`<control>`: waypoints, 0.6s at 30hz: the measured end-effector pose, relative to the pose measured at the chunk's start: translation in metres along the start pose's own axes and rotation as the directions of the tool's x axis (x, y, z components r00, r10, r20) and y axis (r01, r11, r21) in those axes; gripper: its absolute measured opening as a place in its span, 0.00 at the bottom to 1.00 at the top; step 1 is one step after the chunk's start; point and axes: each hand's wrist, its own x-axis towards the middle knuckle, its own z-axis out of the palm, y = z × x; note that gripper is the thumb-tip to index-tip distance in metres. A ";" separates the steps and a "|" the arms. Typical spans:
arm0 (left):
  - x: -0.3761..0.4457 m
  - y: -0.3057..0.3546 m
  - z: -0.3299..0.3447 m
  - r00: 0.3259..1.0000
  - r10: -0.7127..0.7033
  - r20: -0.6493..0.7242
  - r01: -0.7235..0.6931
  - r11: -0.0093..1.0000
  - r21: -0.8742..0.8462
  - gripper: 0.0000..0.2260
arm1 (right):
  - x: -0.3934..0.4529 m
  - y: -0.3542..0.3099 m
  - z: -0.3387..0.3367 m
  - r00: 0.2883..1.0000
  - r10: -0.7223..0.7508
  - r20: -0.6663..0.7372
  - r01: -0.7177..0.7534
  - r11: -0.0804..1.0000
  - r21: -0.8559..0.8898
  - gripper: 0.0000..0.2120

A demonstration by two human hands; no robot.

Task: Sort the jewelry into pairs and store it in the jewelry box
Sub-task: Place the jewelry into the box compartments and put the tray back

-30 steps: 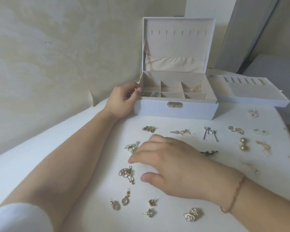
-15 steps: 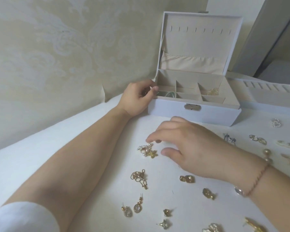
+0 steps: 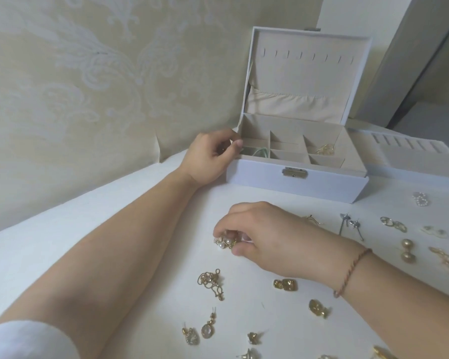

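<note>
Pearl earrings [image 3: 224, 242] pinched at right hand [image 3: 267, 237] fingertips on the table, jewelry box [image 3: 296, 182] ahead and slightly right, left hand [image 3: 208, 160] curled at its near-left corner, closer.

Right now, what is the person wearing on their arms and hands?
The left arm is bare up to a white sleeve pushed above the elbow. The right wrist carries a thin braided reddish-brown cord bracelet. No rings, watch or gloves show on the left hand or right hand.
</note>
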 end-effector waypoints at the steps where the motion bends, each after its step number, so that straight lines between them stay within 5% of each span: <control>1: 0.000 0.000 0.000 1.000 -0.001 0.001 0.001 1.000 0.004 0.15 | -0.001 0.001 -0.001 1.000 0.008 -0.007 -0.008 1.000 0.020 0.14; 10: -0.002 0.002 -0.002 1.000 -0.002 0.002 0.002 1.000 -0.013 0.13 | -0.006 -0.002 -0.001 0.999 0.004 -0.032 -0.003 1.000 0.030 0.10; 18: -0.004 -0.002 -0.003 1.000 0.023 0.015 -0.022 0.999 -0.033 0.09 | -0.005 -0.005 0.001 0.980 -0.199 0.005 0.199 0.976 -0.093 0.12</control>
